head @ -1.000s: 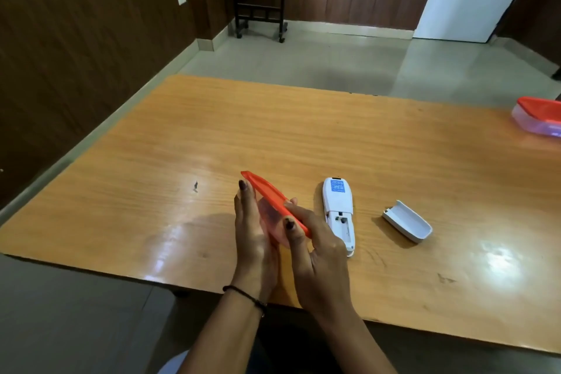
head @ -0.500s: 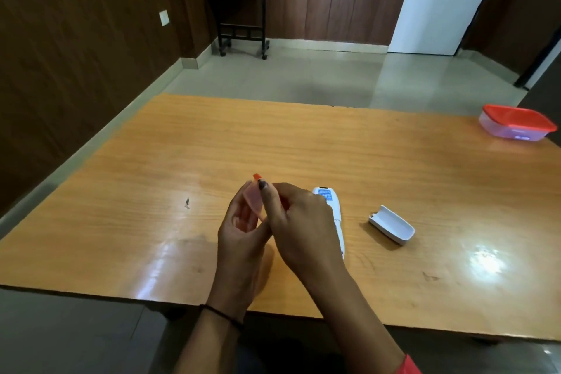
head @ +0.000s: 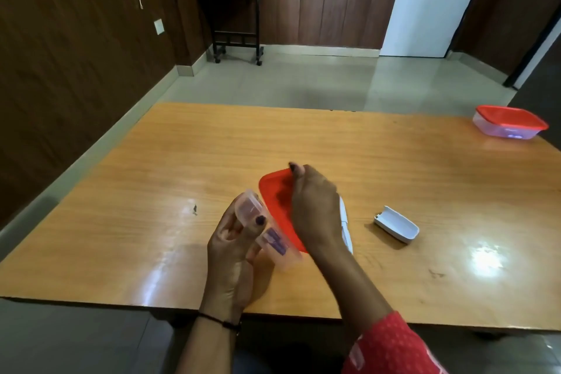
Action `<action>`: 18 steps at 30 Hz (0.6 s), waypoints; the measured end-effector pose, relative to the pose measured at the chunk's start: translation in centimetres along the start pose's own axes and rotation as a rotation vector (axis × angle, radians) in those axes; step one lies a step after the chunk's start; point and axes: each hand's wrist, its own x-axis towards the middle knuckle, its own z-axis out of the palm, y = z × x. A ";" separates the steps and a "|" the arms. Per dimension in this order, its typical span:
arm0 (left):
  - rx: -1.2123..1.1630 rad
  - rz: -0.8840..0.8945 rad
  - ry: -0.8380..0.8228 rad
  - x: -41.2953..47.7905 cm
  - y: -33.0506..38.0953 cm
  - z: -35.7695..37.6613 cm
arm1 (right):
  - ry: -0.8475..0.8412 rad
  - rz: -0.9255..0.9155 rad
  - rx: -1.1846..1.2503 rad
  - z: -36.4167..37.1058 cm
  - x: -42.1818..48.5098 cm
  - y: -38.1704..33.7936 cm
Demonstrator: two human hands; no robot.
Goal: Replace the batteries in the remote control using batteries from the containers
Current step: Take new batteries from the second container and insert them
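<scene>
My left hand (head: 232, 255) grips a small clear plastic container (head: 267, 231), tilted, with purple batteries (head: 274, 241) visible inside. My right hand (head: 315, 209) holds the container's red lid (head: 276, 206), lifted off and held just right of the container. The white remote control (head: 346, 228) lies on the table, mostly hidden behind my right hand. Its white battery cover (head: 396, 223) lies apart to the right, inside facing up.
A second clear container with a red lid (head: 510, 121) sits at the table's far right edge. The wooden table (head: 212, 155) has a small dark speck (head: 194, 209) left of my hands. A dark side table stands by the far wall.
The red lid has come off the container: my right hand now holds it apart, and the batteries inside show. The head camera has tilted upward.
</scene>
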 end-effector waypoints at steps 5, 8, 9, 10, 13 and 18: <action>-0.322 -0.094 0.003 0.5 1.3 -2.1 | 0.052 0.161 0.200 -0.4 4.5 2.5; -0.542 -0.156 0.026 0.8 1.4 -3.3 | -0.065 0.283 0.269 1.9 6.3 4.6; -0.572 -0.174 0.058 0.9 1.4 -3.5 | -0.090 0.321 0.277 2.8 6.9 5.3; -0.574 -0.174 0.092 1.2 1.3 -4.0 | -0.108 0.360 0.282 3.7 7.4 5.9; -0.526 -0.183 0.142 2.3 1.3 -5.1 | -0.161 0.442 0.259 6.0 9.1 6.7; -0.183 -0.156 0.442 3.4 0.4 -6.2 | -0.320 0.408 0.160 9.0 11.9 5.2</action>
